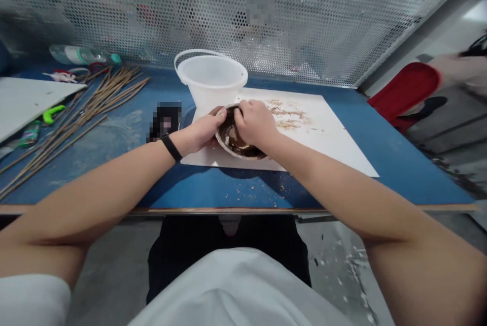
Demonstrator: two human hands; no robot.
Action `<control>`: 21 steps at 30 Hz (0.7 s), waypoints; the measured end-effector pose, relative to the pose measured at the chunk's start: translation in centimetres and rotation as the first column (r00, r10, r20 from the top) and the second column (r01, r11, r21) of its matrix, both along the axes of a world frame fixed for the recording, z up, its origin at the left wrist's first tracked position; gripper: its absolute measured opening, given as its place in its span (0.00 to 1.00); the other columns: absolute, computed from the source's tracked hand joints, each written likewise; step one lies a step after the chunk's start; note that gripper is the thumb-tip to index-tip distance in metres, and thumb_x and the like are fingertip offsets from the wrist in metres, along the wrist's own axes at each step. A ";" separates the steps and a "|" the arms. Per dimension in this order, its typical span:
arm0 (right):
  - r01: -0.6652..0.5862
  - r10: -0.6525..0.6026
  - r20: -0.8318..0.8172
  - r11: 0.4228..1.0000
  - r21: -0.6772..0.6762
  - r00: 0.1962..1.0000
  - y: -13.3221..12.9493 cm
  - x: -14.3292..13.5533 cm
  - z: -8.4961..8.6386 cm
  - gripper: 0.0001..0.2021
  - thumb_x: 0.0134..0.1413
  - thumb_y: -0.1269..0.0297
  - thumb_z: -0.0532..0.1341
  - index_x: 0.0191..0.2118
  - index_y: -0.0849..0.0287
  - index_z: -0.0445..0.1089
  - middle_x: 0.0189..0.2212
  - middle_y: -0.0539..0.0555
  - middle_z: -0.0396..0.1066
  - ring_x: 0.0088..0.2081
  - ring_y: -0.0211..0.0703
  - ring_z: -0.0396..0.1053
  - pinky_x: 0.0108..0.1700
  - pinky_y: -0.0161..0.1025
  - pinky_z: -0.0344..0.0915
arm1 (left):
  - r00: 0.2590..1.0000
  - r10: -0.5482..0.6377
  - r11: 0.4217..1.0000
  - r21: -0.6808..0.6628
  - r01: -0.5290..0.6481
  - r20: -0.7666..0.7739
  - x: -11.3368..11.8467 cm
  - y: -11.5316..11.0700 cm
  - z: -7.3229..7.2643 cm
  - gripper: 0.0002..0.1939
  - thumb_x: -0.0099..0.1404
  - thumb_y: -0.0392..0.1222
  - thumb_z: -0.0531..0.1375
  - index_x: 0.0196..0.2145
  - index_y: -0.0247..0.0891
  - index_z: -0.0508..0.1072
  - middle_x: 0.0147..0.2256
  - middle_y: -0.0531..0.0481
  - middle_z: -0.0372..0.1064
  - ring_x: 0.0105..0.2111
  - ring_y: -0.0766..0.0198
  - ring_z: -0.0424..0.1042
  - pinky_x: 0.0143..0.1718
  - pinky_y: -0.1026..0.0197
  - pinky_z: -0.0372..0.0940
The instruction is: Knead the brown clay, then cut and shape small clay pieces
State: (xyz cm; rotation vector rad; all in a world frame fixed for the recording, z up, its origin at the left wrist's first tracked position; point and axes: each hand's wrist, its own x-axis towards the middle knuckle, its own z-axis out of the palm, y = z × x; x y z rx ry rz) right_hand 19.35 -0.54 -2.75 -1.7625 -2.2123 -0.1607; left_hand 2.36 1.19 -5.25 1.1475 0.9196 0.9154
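Note:
A round, light-rimmed bowl [227,147] is tilted toward me over the white board [335,148]. Dark brown, wet-looking material [230,130] coats its inside. My left hand [207,129] grips the bowl at its left side, thumb over the rim and fingers partly hidden behind. Reaching in from the right, my right hand [256,122] has its fingers curled down inside the bowl against the brown material; what its fingertips hold, if anything, is hidden. Just behind the bowl stands a white bucket [213,82] with its handle resting at the back.
Long thin brown sticks [95,100] lie at left beside another white board [30,97]. A black phone-like object [169,120] is near my left wrist. A plastic bottle [81,55] lies by the perforated metal screen [304,26]. Brown crumbs dot the blue table [148,184]. A red chair [407,90] stands right.

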 end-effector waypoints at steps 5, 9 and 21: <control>-0.294 0.292 -0.039 0.954 -0.051 0.956 -0.6 1.1 1.2 0.23 0.80 0.54 0.50 0.46 0.63 0.79 0.47 0.67 0.81 0.48 0.56 0.74 0.53 0.49 0.64 | 1.000 0.024 0.999 0.040 -0.025 0.005 0.0 0.6 -0.8 0.11 0.80 0.51 0.60 0.51 0.45 0.76 0.43 0.48 0.79 0.40 0.58 0.80 0.41 0.59 0.75; -0.544 0.552 0.002 0.823 -0.165 0.834 -1.8 2.7 1.4 0.19 0.71 0.49 0.61 0.40 0.61 0.77 0.43 0.64 0.81 0.43 0.53 0.73 0.49 0.48 0.65 | 0.999 0.043 0.997 0.066 -0.044 0.016 0.2 0.5 -0.7 0.08 0.79 0.48 0.61 0.48 0.43 0.76 0.44 0.47 0.80 0.44 0.59 0.80 0.46 0.60 0.74; -0.321 0.239 -0.585 0.946 -0.038 0.775 -2.1 2.7 1.6 0.13 0.58 0.59 0.55 0.45 0.55 0.70 0.40 0.57 0.80 0.44 0.53 0.75 0.51 0.50 0.70 | 0.998 0.006 1.000 -0.008 -0.006 0.057 0.3 -0.1 0.3 0.10 0.80 0.46 0.59 0.53 0.41 0.75 0.48 0.44 0.82 0.43 0.58 0.82 0.45 0.57 0.75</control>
